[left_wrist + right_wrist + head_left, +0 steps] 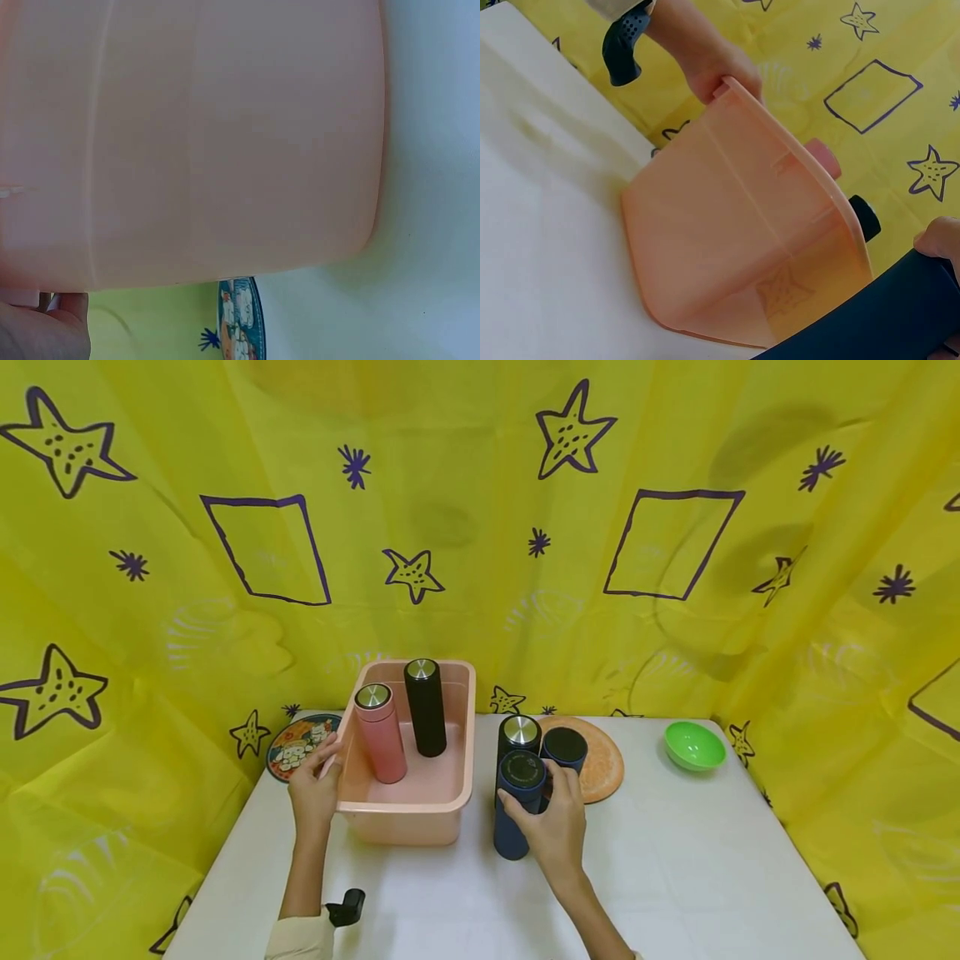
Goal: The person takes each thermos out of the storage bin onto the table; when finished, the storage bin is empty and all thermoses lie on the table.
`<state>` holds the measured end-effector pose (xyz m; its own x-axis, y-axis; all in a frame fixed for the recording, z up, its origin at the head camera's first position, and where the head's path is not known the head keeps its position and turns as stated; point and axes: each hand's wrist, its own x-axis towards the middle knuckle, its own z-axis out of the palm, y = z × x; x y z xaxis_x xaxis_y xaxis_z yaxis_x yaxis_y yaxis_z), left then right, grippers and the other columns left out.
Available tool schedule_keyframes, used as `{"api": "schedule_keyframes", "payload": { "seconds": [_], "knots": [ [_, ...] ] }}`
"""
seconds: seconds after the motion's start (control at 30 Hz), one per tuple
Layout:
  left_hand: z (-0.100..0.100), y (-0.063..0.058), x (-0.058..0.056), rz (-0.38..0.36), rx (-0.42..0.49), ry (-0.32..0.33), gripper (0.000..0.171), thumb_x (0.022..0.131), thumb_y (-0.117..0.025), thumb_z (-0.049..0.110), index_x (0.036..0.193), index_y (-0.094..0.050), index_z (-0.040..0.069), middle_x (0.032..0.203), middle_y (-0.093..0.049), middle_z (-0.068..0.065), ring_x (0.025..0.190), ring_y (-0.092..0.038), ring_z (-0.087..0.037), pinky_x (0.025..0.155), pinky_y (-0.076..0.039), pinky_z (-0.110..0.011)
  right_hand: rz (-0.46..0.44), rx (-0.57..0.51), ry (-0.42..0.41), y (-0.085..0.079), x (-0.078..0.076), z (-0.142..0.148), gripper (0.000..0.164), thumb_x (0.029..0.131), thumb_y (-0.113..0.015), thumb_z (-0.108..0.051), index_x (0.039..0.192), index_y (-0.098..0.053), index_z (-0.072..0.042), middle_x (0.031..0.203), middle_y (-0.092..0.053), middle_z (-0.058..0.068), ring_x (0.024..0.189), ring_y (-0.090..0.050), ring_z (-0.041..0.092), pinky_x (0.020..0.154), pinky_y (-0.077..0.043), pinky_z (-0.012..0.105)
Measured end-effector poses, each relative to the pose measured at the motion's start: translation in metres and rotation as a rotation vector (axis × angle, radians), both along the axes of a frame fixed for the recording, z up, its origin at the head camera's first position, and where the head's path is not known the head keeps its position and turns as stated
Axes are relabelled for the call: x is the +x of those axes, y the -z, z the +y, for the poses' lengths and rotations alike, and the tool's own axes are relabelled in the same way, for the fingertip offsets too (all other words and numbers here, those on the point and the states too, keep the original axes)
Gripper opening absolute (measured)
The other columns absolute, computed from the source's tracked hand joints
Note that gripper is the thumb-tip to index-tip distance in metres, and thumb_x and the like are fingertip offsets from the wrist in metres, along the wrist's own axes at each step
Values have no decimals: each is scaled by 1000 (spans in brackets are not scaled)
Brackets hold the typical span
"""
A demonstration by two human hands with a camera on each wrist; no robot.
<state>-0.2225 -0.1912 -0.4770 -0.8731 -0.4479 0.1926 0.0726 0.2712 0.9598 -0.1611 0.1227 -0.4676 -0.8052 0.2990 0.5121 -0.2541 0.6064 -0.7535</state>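
My left hand grips the left rim of a pink plastic tub; in the left wrist view the tub's wall fills most of the picture. Inside stand a pink thermos bottle and a black thermos bottle, both with silver-topped lids. To the right of the tub, my right hand grips a navy blue thermos bottle near its top, fingers and thumb round it. Whether its base touches the table cannot be told. Close behind it stand a silver-lidded dark bottle and another dark-lidded bottle.
Behind the bottles lies a round orange-brown board. A bright green bowl is at the back right of the white table. A patterned plate sits left of the tub. Yellow curtains enclose the table.
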Motion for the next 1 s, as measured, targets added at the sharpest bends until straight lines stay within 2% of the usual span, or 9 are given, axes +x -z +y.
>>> {"api": "schedule_keyframes", "payload": {
  "seconds": [0.2,0.4,0.73,1.0],
  "knots": [
    [-1,0,2,-25,7,3,26,94,-59,0,118,-69,0,138,-60,-4,135,-49,-22,108,-42,-37,10,38,-13,0,3,1,73,63,-93,-29,123,-60,-1,107,-58,13,91,-63,23,76,-59,40],
    [-1,0,1,-10,6,-6,25,93,-60,1,117,-70,0,137,-61,-4,134,-50,-21,109,-42,-34,42,71,-46,-3,1,5,79,60,-94,-30,126,-59,-3,110,-57,11,92,-63,20,77,-60,36],
    [-1,-3,-1,-8,8,-11,26,93,-60,1,117,-70,0,137,-61,-4,135,-49,-21,111,-42,-37,33,51,-70,-8,1,5,78,60,-93,-29,126,-59,-2,110,-56,12,94,-62,20,80,-60,35],
    [0,-4,0,-6,12,-2,26,93,-60,-1,117,-69,-1,137,-61,-7,135,-50,-23,111,-41,-40,39,70,-55,-7,3,6,79,61,-93,-31,126,-59,-2,111,-56,12,94,-63,21,80,-60,35]
  ]
}}
